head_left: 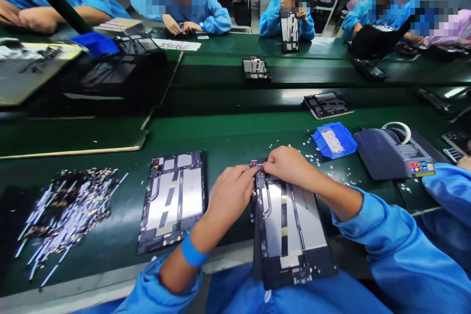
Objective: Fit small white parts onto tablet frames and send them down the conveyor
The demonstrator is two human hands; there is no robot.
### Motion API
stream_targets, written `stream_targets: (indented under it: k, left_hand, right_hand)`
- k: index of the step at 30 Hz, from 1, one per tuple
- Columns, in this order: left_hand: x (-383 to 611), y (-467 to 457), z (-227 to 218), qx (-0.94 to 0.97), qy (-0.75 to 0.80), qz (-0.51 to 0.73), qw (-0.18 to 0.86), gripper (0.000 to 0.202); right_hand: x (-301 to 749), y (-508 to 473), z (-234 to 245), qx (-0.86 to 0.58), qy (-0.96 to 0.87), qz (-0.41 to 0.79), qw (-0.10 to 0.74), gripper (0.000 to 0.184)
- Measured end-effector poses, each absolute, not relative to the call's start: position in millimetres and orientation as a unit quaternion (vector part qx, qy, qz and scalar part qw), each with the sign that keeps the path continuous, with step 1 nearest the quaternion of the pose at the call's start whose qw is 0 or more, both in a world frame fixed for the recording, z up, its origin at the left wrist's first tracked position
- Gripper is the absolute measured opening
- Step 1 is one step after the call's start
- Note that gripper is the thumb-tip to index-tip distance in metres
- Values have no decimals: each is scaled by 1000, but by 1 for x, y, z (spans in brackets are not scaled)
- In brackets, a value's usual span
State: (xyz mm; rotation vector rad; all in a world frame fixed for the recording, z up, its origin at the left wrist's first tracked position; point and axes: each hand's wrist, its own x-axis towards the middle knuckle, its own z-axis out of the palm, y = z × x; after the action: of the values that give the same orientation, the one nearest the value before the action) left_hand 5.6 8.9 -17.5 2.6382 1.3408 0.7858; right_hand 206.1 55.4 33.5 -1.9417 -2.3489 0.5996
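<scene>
An opened tablet (309, 223), its inner parts facing up, lies tilted over the table's front edge toward my lap. My left hand (233, 191), a blue band on its wrist, is closed at the tablet's upper left corner, fingertips beside a small red part (261, 168). Just right of that part, my right hand (290, 166) is closed in a pinch on the upper edge. Whatever sits between its fingertips is hidden. A second opened tablet (191, 191) lies flat to the left of my hands.
A pile of thin strips (79, 211) lies at far left. Beyond my right hand stand a blue tray (334, 140) of small white pieces and a tape dispenser (390, 152). White scraps are scattered nearby. Another tablet (328, 104) lies farther back. Co-workers sit across the line.
</scene>
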Motion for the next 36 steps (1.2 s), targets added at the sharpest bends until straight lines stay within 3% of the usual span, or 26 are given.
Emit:
stream_targets:
  k: [9,14,20,24,31,36]
  left_hand:
    - [2,9,-15,873,427,237,20,33]
    - [7,8,-9,891,422,168,-3,39]
    - [11,9,1,893,442,86,9,42]
    - [6,14,2,891,434,108,70,45]
    - [0,34,12,835,455,197,239,42]
    - [13,53,26,783,533,149,283,35]
  right_hand:
    - [207,51,29,-622,-762,174,44,25]
    - [207,53,32,-615,-765,186,35,23]
    - [224,36,20,-561,-793,198,131,17]
    - [242,16,0,-436,-874,116,178,25]
    - [243,12,-1,-364,-926,-7,98,30]
    - [244,15,3,-349,-934,-2,78,31]
